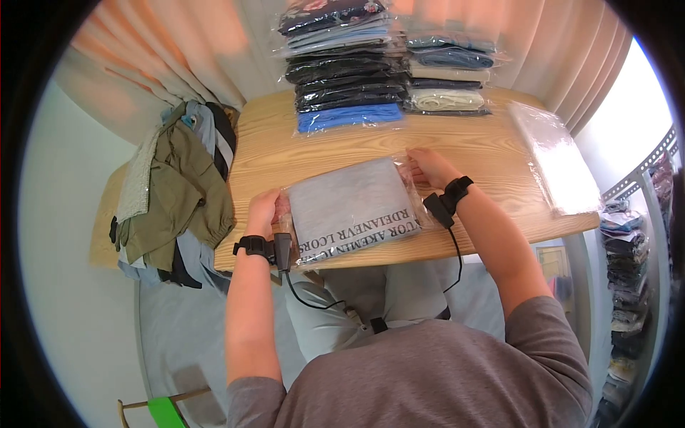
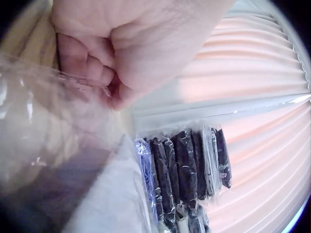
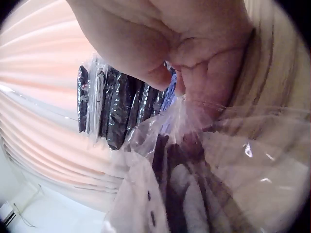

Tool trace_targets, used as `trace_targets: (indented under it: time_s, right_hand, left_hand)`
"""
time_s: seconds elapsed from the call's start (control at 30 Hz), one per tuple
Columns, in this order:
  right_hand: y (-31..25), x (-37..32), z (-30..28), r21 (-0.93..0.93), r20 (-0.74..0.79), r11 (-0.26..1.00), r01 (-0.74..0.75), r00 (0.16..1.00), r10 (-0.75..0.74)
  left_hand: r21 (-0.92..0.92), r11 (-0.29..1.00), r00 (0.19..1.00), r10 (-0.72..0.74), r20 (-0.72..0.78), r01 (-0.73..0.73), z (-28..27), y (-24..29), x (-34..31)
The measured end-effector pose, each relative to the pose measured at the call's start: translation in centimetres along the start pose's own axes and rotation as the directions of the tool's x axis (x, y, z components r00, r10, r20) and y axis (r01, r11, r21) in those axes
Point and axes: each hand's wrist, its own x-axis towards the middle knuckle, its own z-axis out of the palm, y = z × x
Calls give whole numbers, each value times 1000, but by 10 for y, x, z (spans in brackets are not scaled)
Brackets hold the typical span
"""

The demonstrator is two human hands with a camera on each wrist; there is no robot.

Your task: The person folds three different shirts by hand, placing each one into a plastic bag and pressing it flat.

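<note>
A folded grey garment point(image 1: 349, 196) with dark printed lettering lies inside a clear plastic bag point(image 1: 408, 171) at the table's front. My left hand point(image 1: 262, 210) is at the bag's left side; in the left wrist view its curled fingers point(image 2: 80, 58) pinch the edge of the clear film point(image 2: 34, 116). On the opposite side, my right hand point(image 1: 432, 170) grips the bag too. Seen from the right wrist, thumb and fingers gather the film point(image 3: 182, 119) into creases, and part of the garment point(image 3: 187, 194) shows through below them.
Two stacks of bagged folded clothes, a taller one point(image 1: 346, 71) and a lower one point(image 1: 449, 71), stand along the table's back. A pile of loose clothes point(image 1: 175, 171) is at the left. Flat clear bags point(image 1: 553, 157) lie at the right edge, near a shelf rack point(image 1: 628, 278).
</note>
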Motion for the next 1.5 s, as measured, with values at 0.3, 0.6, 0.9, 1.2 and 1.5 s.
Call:
trace_targets:
  time_s: [0.3,0.6,0.9,1.2,1.5]
  right_hand:
    - [2,-11,-2,-39,157,990,135,979,-127]
    - [6,-9,-1,-100,81,985,140,988,-132]
    - [3,-9,0,-152,59,978,143,989,-136]
    - [6,-7,-2,-121,75,981,149,987,-141]
    - [8,-17,-4,-62,3,993,101,995,-101]
  left_hand:
    - [-48,998,999,39,-33,-41,0,0,-1]
    - [-53,997,995,56,-84,-61,1,-3,3]
    - [-81,997,999,9,-42,-12,-1,-3,8]
    - [29,998,998,-59,-12,59,-5,3,2]
    - [5,999,999,-37,-11,37,-6,-2,-2]
